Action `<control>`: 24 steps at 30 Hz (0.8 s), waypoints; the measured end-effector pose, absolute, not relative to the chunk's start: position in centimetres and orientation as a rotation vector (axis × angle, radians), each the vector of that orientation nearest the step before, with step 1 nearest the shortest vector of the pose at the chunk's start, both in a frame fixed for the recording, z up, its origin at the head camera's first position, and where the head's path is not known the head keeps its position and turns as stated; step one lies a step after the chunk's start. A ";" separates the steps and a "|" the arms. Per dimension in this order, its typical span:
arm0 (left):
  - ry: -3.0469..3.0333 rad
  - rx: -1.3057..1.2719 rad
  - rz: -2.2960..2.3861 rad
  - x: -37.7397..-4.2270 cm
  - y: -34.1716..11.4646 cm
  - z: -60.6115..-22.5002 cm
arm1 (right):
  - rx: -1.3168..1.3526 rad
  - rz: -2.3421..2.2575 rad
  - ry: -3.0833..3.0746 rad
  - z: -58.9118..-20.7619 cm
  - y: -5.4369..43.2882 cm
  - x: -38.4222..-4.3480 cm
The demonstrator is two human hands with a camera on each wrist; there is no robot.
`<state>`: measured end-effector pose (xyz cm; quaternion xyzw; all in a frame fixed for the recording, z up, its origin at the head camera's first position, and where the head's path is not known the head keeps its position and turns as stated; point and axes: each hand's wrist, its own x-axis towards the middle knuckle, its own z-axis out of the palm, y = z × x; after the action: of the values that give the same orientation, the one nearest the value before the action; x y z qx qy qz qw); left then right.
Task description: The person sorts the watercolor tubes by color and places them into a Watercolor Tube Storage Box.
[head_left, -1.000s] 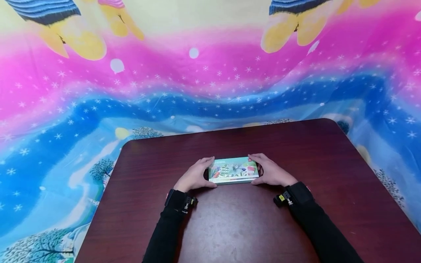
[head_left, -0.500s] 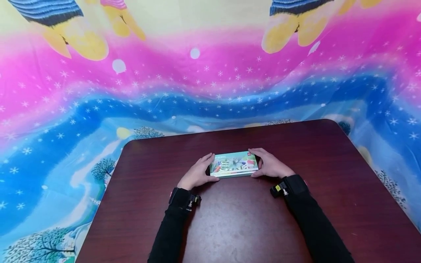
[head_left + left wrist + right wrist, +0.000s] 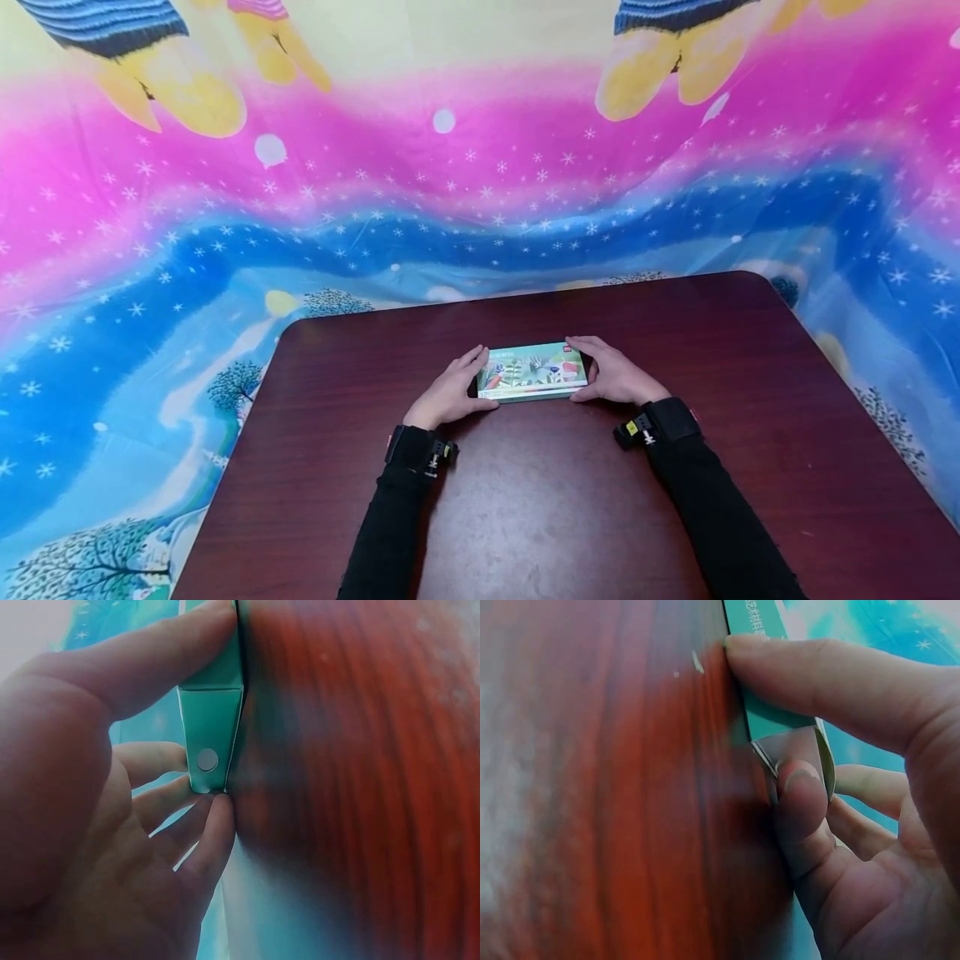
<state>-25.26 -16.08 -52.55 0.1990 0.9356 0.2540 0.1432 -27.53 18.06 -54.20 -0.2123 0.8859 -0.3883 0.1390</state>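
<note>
A flat, pale green cardboard box (image 3: 532, 372) printed with plants lies on the dark red-brown table (image 3: 525, 500), long side toward me. My left hand (image 3: 448, 392) holds its left end, thumb along the near side and fingers at the far side. In the left wrist view that green end face (image 3: 212, 727) carries a round, clear-looking sticker (image 3: 208, 760). Around the right end my right hand (image 3: 621, 375) has its thumb on the near side. A curled fingertip (image 3: 802, 802) presses at the greyish right end (image 3: 795, 746) in the right wrist view. The box's underside is hidden.
A colourful printed cloth (image 3: 487, 150) hangs behind the table and down its sides. The table's far edge runs a short way beyond the box. Each wrist wears a black strap with a small camera, such as the right wrist camera (image 3: 634, 432).
Both hands and the box have shifted slightly away from me, toward the table's far edge, mostly in the first half second. The grip on both ends looks the same.
</note>
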 end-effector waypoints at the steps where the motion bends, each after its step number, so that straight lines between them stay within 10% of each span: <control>1: 2.698 0.576 0.733 -25.3 -16.1 -52.5 | -0.614 -1.117 2.563 -54.2 18.1 -27.5; 24: 3.034 0.577 0.737 -24.9 -17.3 -50.1 | -0.615 -1.096 2.861 -51.2 18.7 -27.1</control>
<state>-24.92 -17.25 -50.14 0.1817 0.9555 0.2320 -0.0166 -27.13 18.71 -51.16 -0.1969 0.9155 -0.3507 0.0083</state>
